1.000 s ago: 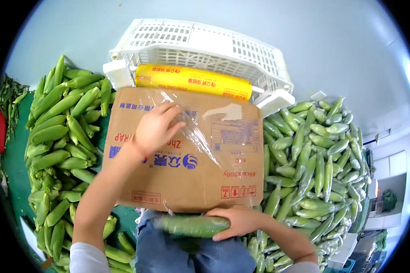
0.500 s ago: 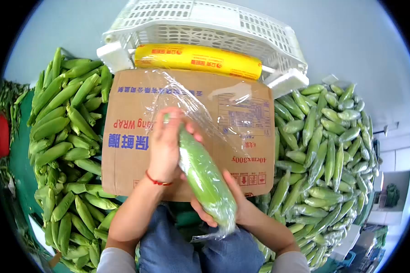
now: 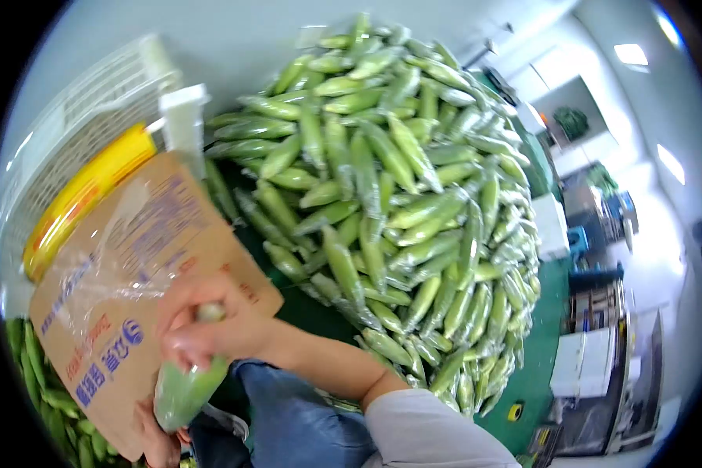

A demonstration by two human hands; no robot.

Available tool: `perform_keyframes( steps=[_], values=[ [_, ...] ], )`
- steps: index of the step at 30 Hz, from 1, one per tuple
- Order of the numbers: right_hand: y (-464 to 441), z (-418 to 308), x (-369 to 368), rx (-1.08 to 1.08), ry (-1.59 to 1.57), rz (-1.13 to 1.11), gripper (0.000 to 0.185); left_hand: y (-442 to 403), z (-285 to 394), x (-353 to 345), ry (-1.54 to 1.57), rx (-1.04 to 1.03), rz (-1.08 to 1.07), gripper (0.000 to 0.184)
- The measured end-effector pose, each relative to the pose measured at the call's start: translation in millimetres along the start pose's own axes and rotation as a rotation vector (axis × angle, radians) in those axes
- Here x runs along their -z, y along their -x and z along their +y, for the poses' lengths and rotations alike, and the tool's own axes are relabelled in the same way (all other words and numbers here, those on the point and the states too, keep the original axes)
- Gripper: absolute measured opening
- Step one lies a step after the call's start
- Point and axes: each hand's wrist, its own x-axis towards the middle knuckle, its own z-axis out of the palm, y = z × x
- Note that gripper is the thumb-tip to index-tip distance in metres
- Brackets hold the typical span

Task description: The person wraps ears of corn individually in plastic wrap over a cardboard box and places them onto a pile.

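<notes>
An ear of corn in its green husk, covered in clear plastic film, is held low over my lap, beside the cardboard box's near edge. My right hand is closed around its upper end, and the pale tip pokes out between the fingers. At the lower end, my left hand grips the ear from the side; part of it is hidden behind the corn. Loose cling film lies over the cardboard box. Beyond it sits a yellow roll of cling film.
A large heap of wrapped corn rises at the right on a green surface. Unwrapped corn lies at the lower left. A white plastic crate stands behind the roll. White cartons are farther right.
The view has swung right toward the wrapped heap. My right hand has shifted to the ear's upper end, while my left hand is now at its lower end.
</notes>
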Motion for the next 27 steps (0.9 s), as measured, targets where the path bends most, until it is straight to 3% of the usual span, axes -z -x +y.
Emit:
perform_keyframes(
  steps=[1, 3, 4, 5, 7, 8, 9, 10, 11, 12, 13, 14, 16, 17, 18, 19, 20, 22, 24, 26, 27],
  values=[
    [-0.4, -6.3, 1.0, 0.011, -0.046, 0.045, 0.031, -3.3, -4.1, 17.6, -0.171, -0.14, -0.223, 0.059],
    [-0.1, -19.0, -0.6, 0.03, -0.153, 0.108, 0.041, 14.4, 21.7, -24.2, -0.56, -0.59, -0.137, 0.056],
    [3.0, -32.0, -1.8, 0.191, -0.233, 0.2, 0.048, 23.7, 40.2, -45.2, -0.743, -0.828, -0.075, 0.054],
    [5.4, -44.8, -4.3, 0.352, -0.31, 0.289, 0.055, 27.4, 71.8, -62.5, -0.923, -0.871, -0.202, 0.054],
    [17.2, -60.2, -26.3, 0.665, -0.414, 0.454, 0.074, 18.2, 75.0, -101.4, -0.909, -0.83, -0.239, 0.056],
    [30.6, -20.8, -26.6, 0.657, -0.246, 0.595, 0.079, 18.8, 87.0, -132.5, -0.962, -0.818, -0.294, 0.058],
    [43.4, -6.6, -29.7, 0.609, -0.328, 0.493, 0.08, 19.3, 98.9, -163.7, -1.012, -0.807, -0.351, 0.061],
    [57.0, 13.9, -21.5, 0.566, 0.047, 0.769, 0.075, 26.8, 113.4, -201.7, -1.123, -0.789, -0.441, 0.067],
    [79.3, 5.7, -11.9, 0.453, -0.082, 0.848, 0.064, 20.6, 104.9, -226.7, -1.184, -1.052, -0.483, 0.066],
    [104.0, -3.7, 6.7, 0.385, -0.231, 0.94, 0.052, 28.5, 115.6, -249.9, -1.428, -0.84, -0.585, 0.065],
    [128.5, -13.4, 25.2, 0.329, -0.396, 1.039, 0.042, 23.3, 109.4, -253.0, -1.537, -0.978, -0.619, 0.064],
    [153.0, -23.1, 43.5, 0.288, -0.562, 1.143, 0.036, 12.4, 102.4, -249.1, -1.644, -1.126, -0.644, 0.064],
    [225.3, -29.1, 111.3, 0.446, -0.668, 1.407, 0.032, -1.2, 96.2, -214.8, -1.492, -1.144, -0.522, 0.059],
    [269.1, -43.7, 133.5, 0.482, -0.615, 1.524, 0.031, -6.1, 93.1, -183.0, -1.422, -1.016, -0.38, 0.056],
    [306.7, -68.5, 149.1, 0.493, -0.454, 1.69, 0.03, -8.2, 89.0, -145.8, -1.337, -0.881, -0.239, 0.053],
    [355.4, -84.1, 188.8, 0.5, -0.347, 1.757, 0.031, -9.6, 84.1, -107.3, -1.249, -0.887, -0.173, 0.048],
    [405.8, -97.8, 236.0, 0.735, -0.085, 1.731, 0.034, -3.2, 79.9, -78.3, -1.159, -0.886, -0.112, 0.043],
    [483.8, -189.1, 293.1, 0.703, -0.014, 1.797, 0.055, 40.2, 90.4, -50.5, -1.521, -0.684, 0.013, 0.051],
    [492.7, -267.9, 290.9, 0.745, 0.306, 1.986, 0.079, 40.4, 56.4, 19.8, -1.592, -0.769, 0.152, 0.047],
    [539.4, -288.9, 366.6, 0.837, 0.496, 1.988, 0.063, 48.0, -7.6, 68.4, -1.1, -0.606, 0.34, 0.042],
    [518.8, -281.7, 378.0, 0.894, 0.53, 1.968, 0.057, 60.3, -33.2, 75.0, -1.074, -0.537, 0.435, 0.041]
  ],
)
